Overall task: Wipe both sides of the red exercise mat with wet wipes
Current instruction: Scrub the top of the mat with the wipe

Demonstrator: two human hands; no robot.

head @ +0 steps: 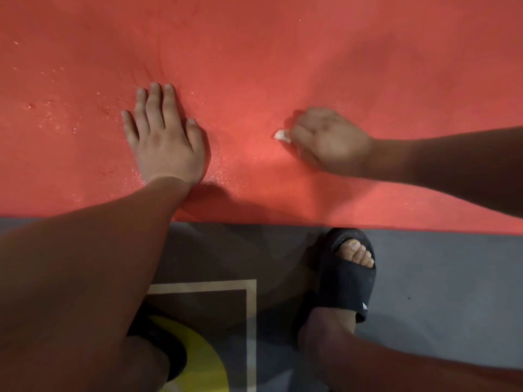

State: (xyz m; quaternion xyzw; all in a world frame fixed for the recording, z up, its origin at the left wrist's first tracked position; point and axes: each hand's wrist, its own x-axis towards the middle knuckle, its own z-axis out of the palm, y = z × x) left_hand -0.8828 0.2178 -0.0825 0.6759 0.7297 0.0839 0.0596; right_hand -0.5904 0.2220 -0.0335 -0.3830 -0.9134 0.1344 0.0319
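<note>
Most of the view is taken by the red exercise mat (311, 52), spread flat with its long axis running left to right and running out of view on the left, right and far sides. Its straight near edge lies along the grey floor (438, 292), where a dark rectangle with a pale border (250, 321) is marked. The left grip (165, 137), a bare hand, is wide open: palm down, fingers straight and pointing to the far side, pressing the mat flat. The right grip (328, 140), a little blurred, sits just to the right of it, well apart and at much the same depth. It is closed over a small bunched wet wipe (281, 135), and only a white corner shows at its left side, touching the mat. A foot in a black slide sandal (345, 281) stands on the floor just short of the mat's near edge. Something yellow (198, 363) at the bottom edge cannot be identified. Fine water droplets (56, 114) glisten on the mat to the left of the left grip and between the two grips, while the far and right stretches look dull. The dry ground therefore probably lies along the mat to the right of the wipe and beyond it. The right grip is already nearest to it, so strokes along the long axis should suit. The underside looks yet to be done.
</note>
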